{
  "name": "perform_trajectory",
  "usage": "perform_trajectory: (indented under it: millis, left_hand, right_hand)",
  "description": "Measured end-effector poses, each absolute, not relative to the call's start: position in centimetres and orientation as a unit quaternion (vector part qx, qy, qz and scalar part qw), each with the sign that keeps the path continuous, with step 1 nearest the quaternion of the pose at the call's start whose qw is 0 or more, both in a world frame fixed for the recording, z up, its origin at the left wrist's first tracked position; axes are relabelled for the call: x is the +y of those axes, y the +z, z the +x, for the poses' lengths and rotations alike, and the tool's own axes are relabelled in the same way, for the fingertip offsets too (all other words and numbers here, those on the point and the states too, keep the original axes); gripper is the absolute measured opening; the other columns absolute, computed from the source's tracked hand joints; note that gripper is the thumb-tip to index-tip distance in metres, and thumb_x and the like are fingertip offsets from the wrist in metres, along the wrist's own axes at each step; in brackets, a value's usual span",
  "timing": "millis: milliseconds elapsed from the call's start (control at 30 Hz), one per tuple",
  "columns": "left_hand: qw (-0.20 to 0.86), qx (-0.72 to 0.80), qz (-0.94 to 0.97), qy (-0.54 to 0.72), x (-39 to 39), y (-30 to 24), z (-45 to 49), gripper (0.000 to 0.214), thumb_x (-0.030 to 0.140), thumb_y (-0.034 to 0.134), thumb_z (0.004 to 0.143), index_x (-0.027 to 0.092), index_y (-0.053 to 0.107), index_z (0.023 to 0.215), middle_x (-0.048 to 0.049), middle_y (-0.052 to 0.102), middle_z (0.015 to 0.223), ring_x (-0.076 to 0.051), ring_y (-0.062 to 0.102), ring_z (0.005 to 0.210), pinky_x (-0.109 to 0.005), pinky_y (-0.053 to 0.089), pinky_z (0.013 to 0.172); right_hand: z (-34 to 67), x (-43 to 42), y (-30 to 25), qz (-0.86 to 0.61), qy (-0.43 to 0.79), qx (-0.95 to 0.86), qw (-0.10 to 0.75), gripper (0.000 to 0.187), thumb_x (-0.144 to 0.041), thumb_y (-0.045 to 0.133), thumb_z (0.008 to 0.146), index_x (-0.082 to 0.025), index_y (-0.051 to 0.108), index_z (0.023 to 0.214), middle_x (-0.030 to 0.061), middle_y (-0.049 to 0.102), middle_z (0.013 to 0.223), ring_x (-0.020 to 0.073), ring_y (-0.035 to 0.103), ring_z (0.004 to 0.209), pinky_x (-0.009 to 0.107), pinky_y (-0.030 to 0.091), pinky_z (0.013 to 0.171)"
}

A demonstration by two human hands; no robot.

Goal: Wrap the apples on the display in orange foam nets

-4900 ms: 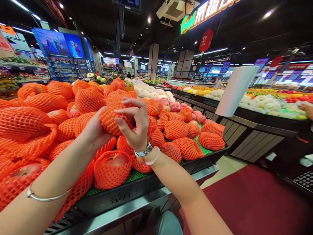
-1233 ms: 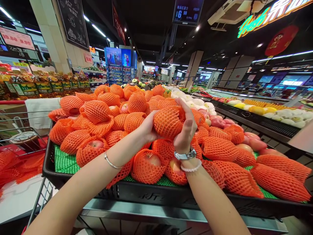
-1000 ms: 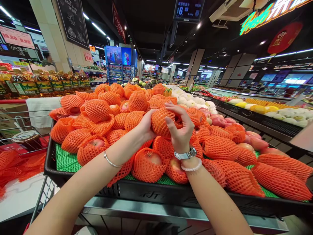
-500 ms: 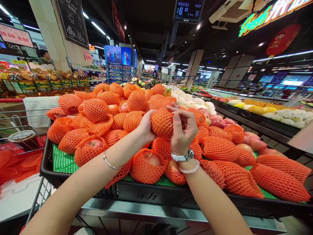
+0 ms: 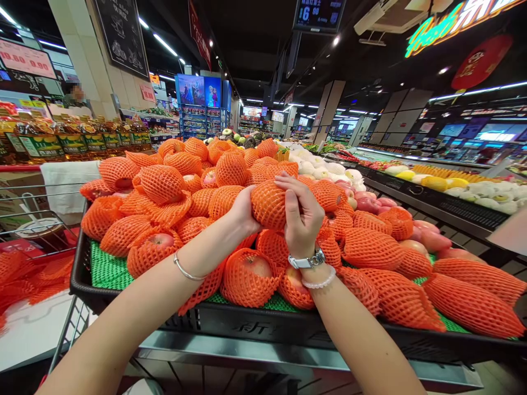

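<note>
Supermarket, fresh-produce section. One price screen (image 5: 319, 15) hung overhead; one neon sign (image 5: 469, 16) read "Fresh" in part; one pink price card (image 5: 27, 58) showed figures at left. One black display tray (image 5: 222, 322) held netted fruit (image 5: 160, 184) in a heap. Labelled bottles (image 5: 69, 140) stood in rows to its left. Stocked shelves (image 5: 200, 125) and further fruit displays (image 5: 432, 203) stood farther back.

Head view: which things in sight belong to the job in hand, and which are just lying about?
Part of the job:
rounded fruit in orange foam netting, held between left hand and right hand
pile of orange-netted fruit
black plastic tray under the pile

Just lying about:
amber bottles with green labels
white cloth hanging at left
</note>
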State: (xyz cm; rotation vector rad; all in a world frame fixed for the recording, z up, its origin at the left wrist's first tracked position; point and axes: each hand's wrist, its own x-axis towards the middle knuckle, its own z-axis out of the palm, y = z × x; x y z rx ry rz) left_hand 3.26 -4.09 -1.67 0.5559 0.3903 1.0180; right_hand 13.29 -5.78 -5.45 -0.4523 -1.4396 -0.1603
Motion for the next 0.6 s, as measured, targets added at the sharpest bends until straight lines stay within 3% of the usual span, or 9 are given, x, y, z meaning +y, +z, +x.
perform_trajectory:
  millis: [167,267,367,467,533,600]
  left_hand:
    - [0.820,0.199,0.260,0.469,-3.8,-1.8,3.4,0.038,0.021,0.035,0.091,0.010,0.065,0.113,-0.0132,0.075,0.093,-0.026,0.073,0.086,-0.044,0.057,0.088]
    - [0.817,0.212,0.252,0.473,-3.7,-1.8,3.4,0.039,0.019,0.035,0.090,0.011,0.064,0.114,-0.0129,0.075,0.093,-0.027,0.073,0.085,-0.045,0.058,0.087]
    - [0.813,0.213,0.257,0.477,-3.9,-1.7,3.5,0.038,0.019,0.035,0.091,0.011,0.063,0.115,-0.0123,0.075,0.091,-0.025,0.073,0.081,-0.044,0.058,0.086]
    - [0.814,0.213,0.274,0.466,-4.1,-1.7,3.6,0.038,0.020,0.034,0.092,0.009,0.063,0.115,-0.0124,0.075,0.087,-0.024,0.073,0.077,-0.041,0.058,0.085]
    - [0.815,0.213,0.281,0.461,-4.1,-1.8,3.6,0.038,0.021,0.034,0.093,0.008,0.063,0.115,-0.0124,0.075,0.087,-0.023,0.073,0.076,-0.040,0.059,0.084]
    - [0.817,0.204,0.278,0.463,-3.8,-2.0,3.5,0.038,0.019,0.033,0.092,0.009,0.063,0.115,-0.0120,0.075,0.088,-0.023,0.073,0.077,-0.040,0.059,0.084]
  right_hand:
    - [13.3,-5.5,-5.7,-0.221,-0.046,-0.639,0.735,0.026,-0.030,0.046,0.098,-0.027,0.072,0.100,0.0007,0.074,0.110,0.0220,0.066,0.114,0.052,0.047,0.107]
    - [13.4,-5.0,-6.0,-0.233,-0.045,-0.653,0.720,0.037,-0.040,0.037,0.101,-0.028,0.069,0.113,0.0028,0.067,0.127,0.0242,0.053,0.132,0.057,0.036,0.115]
    - [13.3,-4.5,-6.2,-0.221,-0.071,-0.648,0.726,0.059,-0.060,0.019,0.098,-0.031,0.053,0.137,0.0028,0.051,0.146,0.0266,0.034,0.146,0.060,0.025,0.120]
    - [13.3,-4.6,-6.2,-0.223,-0.106,-0.628,0.738,0.072,-0.069,0.009,0.093,-0.033,0.036,0.149,0.0021,0.039,0.153,0.0287,0.024,0.150,0.060,0.022,0.121]
    - [13.3,-5.0,-6.0,-0.227,-0.121,-0.630,0.732,0.071,-0.069,0.010,0.093,-0.033,0.034,0.150,0.0016,0.037,0.155,0.0282,0.020,0.151,0.058,0.020,0.122]
    - [13.4,-5.4,-5.8,-0.229,-0.122,-0.663,0.703,0.062,-0.065,0.022,0.096,-0.034,0.041,0.146,0.0019,0.042,0.152,0.0270,0.025,0.150,0.055,0.022,0.122]
